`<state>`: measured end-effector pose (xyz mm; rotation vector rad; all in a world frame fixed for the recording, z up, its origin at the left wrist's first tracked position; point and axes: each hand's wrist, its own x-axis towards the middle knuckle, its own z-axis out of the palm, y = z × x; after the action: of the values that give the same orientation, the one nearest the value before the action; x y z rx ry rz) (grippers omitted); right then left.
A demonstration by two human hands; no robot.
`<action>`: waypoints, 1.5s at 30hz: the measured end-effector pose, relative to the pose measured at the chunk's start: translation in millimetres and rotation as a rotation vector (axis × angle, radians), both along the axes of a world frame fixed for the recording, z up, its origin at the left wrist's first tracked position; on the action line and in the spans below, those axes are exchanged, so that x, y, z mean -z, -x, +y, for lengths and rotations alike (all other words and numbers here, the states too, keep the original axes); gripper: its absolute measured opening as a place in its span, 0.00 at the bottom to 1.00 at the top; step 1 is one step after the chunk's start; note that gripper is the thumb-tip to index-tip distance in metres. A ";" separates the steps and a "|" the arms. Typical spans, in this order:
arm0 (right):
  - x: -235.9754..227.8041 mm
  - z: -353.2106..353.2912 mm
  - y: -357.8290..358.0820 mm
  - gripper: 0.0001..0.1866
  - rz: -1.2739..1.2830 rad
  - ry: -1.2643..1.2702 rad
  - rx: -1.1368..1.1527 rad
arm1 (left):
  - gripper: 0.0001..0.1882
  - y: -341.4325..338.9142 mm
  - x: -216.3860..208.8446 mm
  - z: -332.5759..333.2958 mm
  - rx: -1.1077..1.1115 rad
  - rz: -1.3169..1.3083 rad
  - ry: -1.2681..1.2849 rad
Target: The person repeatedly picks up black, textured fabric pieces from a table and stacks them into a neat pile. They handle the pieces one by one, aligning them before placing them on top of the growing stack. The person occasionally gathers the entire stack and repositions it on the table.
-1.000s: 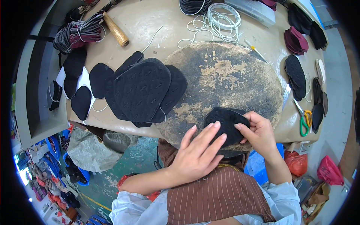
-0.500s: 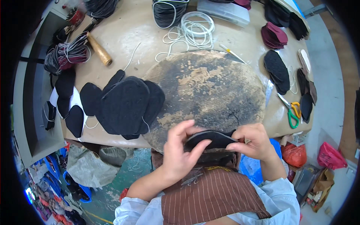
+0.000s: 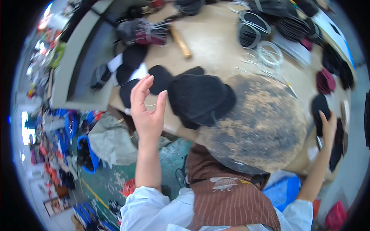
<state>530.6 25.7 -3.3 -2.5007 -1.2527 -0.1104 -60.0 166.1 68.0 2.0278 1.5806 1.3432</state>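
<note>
My left hand is raised at the left of a pile of large black fabric pieces, palm up and fingers apart, holding nothing. At the right edge of the table my right hand grips the near end of a black insole-shaped piece, thumb on top. Whether it is one piece or a stack is blurred. Scissors lie partly hidden beside that hand. Between my arms stands a round, worn chopping-block-like board.
A wooden handle, a bundle of grey and maroon pieces and a grey shelf stand at the left. White cord lies coiled at the back. Maroon pieces sit at the far right. A grey sack is below the table.
Both hands were holding a black piece over the board's near edge. They have parted: the left hand let go and moved left, the right hand reached right. The view has turned left.
</note>
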 end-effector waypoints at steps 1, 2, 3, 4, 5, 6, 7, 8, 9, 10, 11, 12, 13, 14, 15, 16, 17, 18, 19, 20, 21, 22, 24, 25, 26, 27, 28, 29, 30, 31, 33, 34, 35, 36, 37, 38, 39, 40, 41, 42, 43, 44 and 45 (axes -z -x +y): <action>6.7 -2.2 0.5 0.30 -0.087 -0.065 -0.042 | 0.22 13.9 3.4 -3.7 -0.065 -0.043 -0.003; 4.9 -2.6 6.3 0.28 -0.095 -0.134 -0.050 | 0.19 27.7 8.8 -3.4 -0.156 -0.087 -0.023; 5.2 0.0 11.3 0.26 -0.090 -0.198 -0.058 | 0.17 47.2 10.2 -6.1 -0.276 -0.057 0.004; -0.1 -5.6 5.6 0.24 0.186 -0.311 -0.121 | 0.18 65.8 20.2 -3.1 -0.337 -0.026 -0.002; -0.6 -6.0 0.5 0.22 0.480 -0.410 -0.189 | 0.18 83.8 23.5 -2.5 -0.406 0.018 -0.003; -10.8 -8.5 13.1 0.18 0.551 -0.553 -0.189 | 0.18 93.5 25.9 0.4 -0.384 0.111 0.006; -32.6 -12.2 34.7 0.18 0.827 -0.646 -0.174 | 0.18 101.1 26.4 3.1 -0.357 0.207 0.020; -43.2 -10.8 45.9 0.18 0.966 -0.678 -0.180 | 0.18 109.8 26.9 3.1 -0.336 0.303 0.036; -47.7 -10.1 51.9 0.18 1.105 -0.711 -0.181 | 0.18 118.7 30.2 4.3 -0.271 0.342 0.060; -42.6 -9.7 53.2 0.20 1.123 -0.583 -0.195 | 0.18 127.2 35.2 6.6 -0.202 0.382 0.084; -35.5 -9.1 55.2 0.22 1.131 -0.456 -0.210 | 0.18 131.8 40.1 8.6 -0.131 0.414 0.106; -25.9 -1.2 68.7 0.22 1.130 -0.358 -0.270 | 0.15 130.8 41.0 9.1 -0.125 0.423 0.137; -8.8 0.4 68.0 0.20 0.760 -0.243 -0.356 | 0.13 131.6 43.1 9.6 -0.139 0.422 0.148; -2.5 0.2 79.6 0.18 0.604 -0.248 -0.291 | 0.12 131.8 49.9 12.0 -0.148 0.413 0.157; -0.6 -1.7 91.9 0.17 0.453 -0.250 -0.221 | 0.10 130.9 52.7 14.6 -0.155 0.408 0.169; 0.1 -2.5 96.5 0.16 0.455 -0.310 -0.250 | 0.08 128.8 50.8 18.6 -0.142 0.393 0.126; -3.1 -6.8 95.9 0.15 0.443 -0.372 -0.267 | 0.08 125.6 51.1 23.8 -0.146 0.392 0.119; -6.9 -14.1 91.1 0.14 0.425 -0.429 -0.280 | 0.08 125.8 51.7 27.2 -0.144 0.387 0.116; 1.7 -21.2 75.8 0.12 0.585 -0.468 -0.179 | 0.08 127.5 50.5 31.3 -0.137 0.383 0.113; -5.6 -24.7 74.0 0.12 0.707 -0.584 -0.186 | 0.08 126.8 52.4 31.7 -0.159 0.406 0.129; -20.8 -25.1 76.6 0.12 0.808 -0.705 -0.192 | 0.07 128.5 55.5 30.6 -0.167 0.417 0.145; -37.8 -24.6 82.4 0.12 0.949 -0.815 -0.216 | 0.08 132.7 58.5 33.0 -0.149 0.458 0.126; -61.6 -27.7 84.6 0.12 1.136 -0.984 -0.276 | 0.09 137.9 60.6 31.1 -0.130 0.483 0.157; -69.1 -34.8 80.9 0.11 1.195 -1.043 -0.308 | 0.09 137.7 58.0 31.4 -0.100 0.500 0.174; -75.1 -41.6 77.6 0.12 1.264 -1.053 -0.378 | 0.09 139.6 54.8 31.9 -0.087 0.545 0.182; -77.2 -46.4 77.2 0.12 1.346 -1.063 -0.454 | 0.09 139.3 51.1 32.3 -0.077 0.563 0.172; -83.4 -52.0 79.5 0.13 1.294 -1.050 -0.429 | 0.08 133.4 49.9 34.6 -0.064 0.563 0.181; -83.1 -57.6 80.7 0.13 1.319 -1.034 -0.455 | 0.08 131.9 46.3 35.6 -0.062 0.573 0.190; -83.2 -63.5 82.1 0.14 1.345 -1.015 -0.484 | 0.08 131.6 44.7 37.0 -0.041 0.578 0.188; -83.6 -69.7 83.3 0.14 1.371 -0.993 -0.516 | 0.08 131.7 44.0 38.2 -0.022 0.581 0.188; -67.3 -81.2 87.8 0.18 1.391 -0.929 -0.337 | 0.08 130.9 40.2 38.6 -0.001 0.588 0.193; -59.9 -81.5 90.4 0.20 1.357 -0.745 -0.315 | 0.08 130.4 38.8 37.7 -0.002 0.588 0.202; -49.6 -81.1 94.4 0.22 1.318 -0.564 -0.293 | 0.08 130.5 38.1 36.0 -0.003 0.588 0.209; -40.5 -74.5 102.7 0.24 1.174 -0.458 -0.245 | 0.08 130.2 38.6 36.1 -0.011 0.595 0.206; -31.3 -66.9 110.4 0.25 1.030 -0.352 -0.197 | 0.08 130.4 40.9 36.7 -0.018 0.602 0.203; -22.7 -64.1 114.3 0.25 0.848 -0.322 -0.140 | 0.08 130.9 43.4 36.3 -0.029 0.606 0.200; -21.3 -63.0 118.0 0.24 0.846 -0.345 -0.120 | 0.08 129.9 43.9 36.0 -0.042 0.624 0.199; -20.4 -62.1 121.5 0.24 0.843 -0.368 -0.100 | 0.08 128.3 44.0 35.8 -0.054 0.642 0.197; -20.9 -61.5 122.7 0.24 0.839 -0.388 -0.083 | 0.08 127.2 44.9 34.8 -0.069 0.657 0.197; -21.7 -62.3 122.9 0.24 0.822 -0.395 -0.082 | 0.08 127.8 48.0 34.5 -0.077 0.674 0.170; -22.9 -63.6 123.2 0.23 0.806 -0.402 -0.081 | 0.08 129.6 52.7 34.7 -0.084 0.690 0.141; -24.3 -65.5 122.7 0.23 0.790 -0.411 -0.076 | 0.08 129.8 55.2 35.8 -0.089 0.707 0.111; -26.6 -66.8 121.7 0.22 0.793 -0.425 -0.082 | 0.09 128.9 55.3 36.3 -0.100 0.730 0.104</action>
<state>408.9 -41.1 23.3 -1.8212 -0.8656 0.5272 -188.9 202.4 12.7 2.5562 1.9849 0.5224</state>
